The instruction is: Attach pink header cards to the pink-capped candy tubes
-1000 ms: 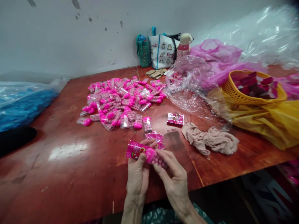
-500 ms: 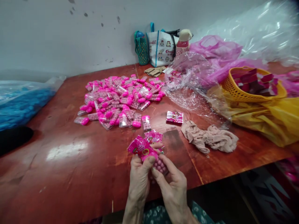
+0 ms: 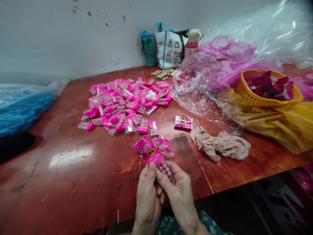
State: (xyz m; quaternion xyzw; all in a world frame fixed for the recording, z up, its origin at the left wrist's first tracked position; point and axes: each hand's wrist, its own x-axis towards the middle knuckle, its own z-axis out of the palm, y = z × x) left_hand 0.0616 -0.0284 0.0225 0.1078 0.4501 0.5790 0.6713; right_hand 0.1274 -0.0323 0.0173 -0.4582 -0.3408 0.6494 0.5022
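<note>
Both hands are closed around one small clear candy container [image 3: 164, 168] with pink balls in it, near the table's front edge. A pink printed sleeve [image 3: 148, 148] covers its upper end and sticks out to the upper left. The thumb of my left hand [image 3: 146, 192] presses on the lower edge of the sleeve. My right hand [image 3: 179, 187] pinches the container's body from the right, its fingers partly behind it. Just beyond lie more flat pink sleeves [image 3: 161, 142] on the table. A single filled container [image 3: 153, 128] lies above them, beside a big pile of pink-capped candy containers [image 3: 124, 104].
A small stack of pink packets [image 3: 183, 123] and a crumpled beige cloth [image 3: 220, 143] are to the right. Further right, a yellow basket [image 3: 269, 101] rests on a yellow bag [image 3: 276, 124]. Blue goods in a plastic bag [image 3: 24, 104] are at left; bags and a bottle [image 3: 192, 42] stand behind.
My left thumb has slid down along the sleeve, which now shows more of its printed face. My right hand has shifted slightly left, still gripping the container.
</note>
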